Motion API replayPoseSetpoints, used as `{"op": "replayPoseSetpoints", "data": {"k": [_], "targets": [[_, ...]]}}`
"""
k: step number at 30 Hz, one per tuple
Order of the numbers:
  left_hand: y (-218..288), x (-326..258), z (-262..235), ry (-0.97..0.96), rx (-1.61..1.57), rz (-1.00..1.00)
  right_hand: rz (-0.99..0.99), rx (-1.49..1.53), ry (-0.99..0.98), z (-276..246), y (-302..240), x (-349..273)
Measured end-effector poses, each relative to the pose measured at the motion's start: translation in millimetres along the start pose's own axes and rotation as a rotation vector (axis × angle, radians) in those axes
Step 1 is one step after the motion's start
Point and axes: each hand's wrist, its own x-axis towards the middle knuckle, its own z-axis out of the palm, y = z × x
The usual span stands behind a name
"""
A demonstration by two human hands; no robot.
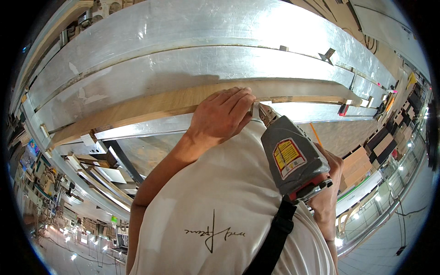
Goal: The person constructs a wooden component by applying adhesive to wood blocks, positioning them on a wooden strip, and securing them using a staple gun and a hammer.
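A long wooden board [133, 107] lies along the near side of the metal table, bowed by the lens. My left hand [222, 114] grips it near the middle, the fingers laid together over its top. To the right of that hand is a grey nail gun [293, 146] with a yellow and red warning label. Its metal nose points at the board's near edge, close to my left fingertips. My right hand [333, 165] is closed around the nail gun from behind; the tool's body hides most of its fingers.
The silver metal table [183, 32] spans the far side, with a slot along it and a small dark metal bracket [327, 56] at right. A metal crossbar and wooden strips [103, 183] lie at lower left. Stacked panels [357, 167] stand at right.
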Motion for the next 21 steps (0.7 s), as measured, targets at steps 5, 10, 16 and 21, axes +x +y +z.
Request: {"op": "replayPoseSetpoints", "data": {"k": [5,10,16,21], "targets": [[0,0,0,0.002,-0.009,0.01,0.054,0.058,-0.015,2,1,-2],[0,0,0,0.004,-0.007,0.003,0.062,0.079,-0.028,1,2,-1],[0,0,1,0.011,-0.005,-0.001,-0.107,-0.067,0.05,3,-3,0],[0,0,2,0.015,0.01,0.01,-0.069,-0.08,0.067,4,-7,-1]]}}
